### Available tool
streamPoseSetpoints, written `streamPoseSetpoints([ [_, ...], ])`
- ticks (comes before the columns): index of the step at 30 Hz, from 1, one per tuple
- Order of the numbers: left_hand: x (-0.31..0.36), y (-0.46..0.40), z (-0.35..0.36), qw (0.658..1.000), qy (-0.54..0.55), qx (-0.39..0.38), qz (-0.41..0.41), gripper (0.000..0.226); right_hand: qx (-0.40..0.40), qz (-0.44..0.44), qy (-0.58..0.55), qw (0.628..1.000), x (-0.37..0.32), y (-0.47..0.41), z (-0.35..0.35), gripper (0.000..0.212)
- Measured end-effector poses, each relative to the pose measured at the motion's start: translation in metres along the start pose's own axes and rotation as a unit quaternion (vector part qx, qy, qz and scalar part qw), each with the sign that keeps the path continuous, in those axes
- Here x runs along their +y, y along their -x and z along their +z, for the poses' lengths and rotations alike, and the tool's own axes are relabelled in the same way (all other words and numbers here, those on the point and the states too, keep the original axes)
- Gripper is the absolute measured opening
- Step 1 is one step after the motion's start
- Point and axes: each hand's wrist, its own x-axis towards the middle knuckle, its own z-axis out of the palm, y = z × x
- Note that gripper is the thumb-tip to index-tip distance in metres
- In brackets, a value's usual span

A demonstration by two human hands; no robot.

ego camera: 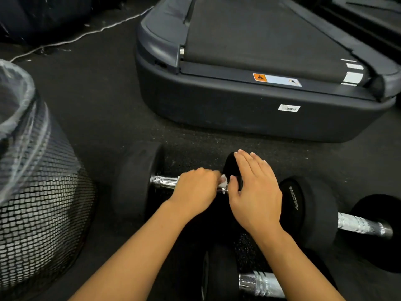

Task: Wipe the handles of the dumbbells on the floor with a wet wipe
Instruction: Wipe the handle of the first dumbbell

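Nearest you, a dumbbell handle (pixel 260 284) shows bottom centre on the floor (pixel 104 109). Another dumbbell (pixel 338 218) lies right. Your left hand (pixel 195 192) is curled round the far dumbbell's handle (pixel 165 181), pinching the wet wipe (pixel 223 181) against it. Your right hand (pixel 256 187), fingers straight, rests flat on that dumbbell's right weight (pixel 231 166). Mesh bin (pixel 43 213) left, treadmill (pixel 249 88) beyond.

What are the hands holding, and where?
The left hand grips a white wet wipe around the dumbbell's chrome handle. The right hand lies flat on its end weight, gripping nothing.
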Motion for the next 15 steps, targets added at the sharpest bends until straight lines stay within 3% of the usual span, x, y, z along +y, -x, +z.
streamPoseSetpoints([
  [4, 0.004, 0.003, 0.009, 1.0, 0.013, 0.021, 0.009, 0.02, 0.002, -0.002, 0.004, 1.0, 0.0, -0.003, 0.002, 0.05],
  [10, -0.024, 0.031, 0.039, 0.96, 0.117, 0.217, 0.135, 0.029, 0.008, -0.003, -0.001, 1.0, 0.001, 0.0, 0.002, 0.048],
  [15, -0.014, 0.024, 0.042, 0.954, 0.099, 0.224, 0.173, 0.028, 0.008, -0.005, -0.001, 1.0, 0.001, -0.001, 0.002, 0.051],
])
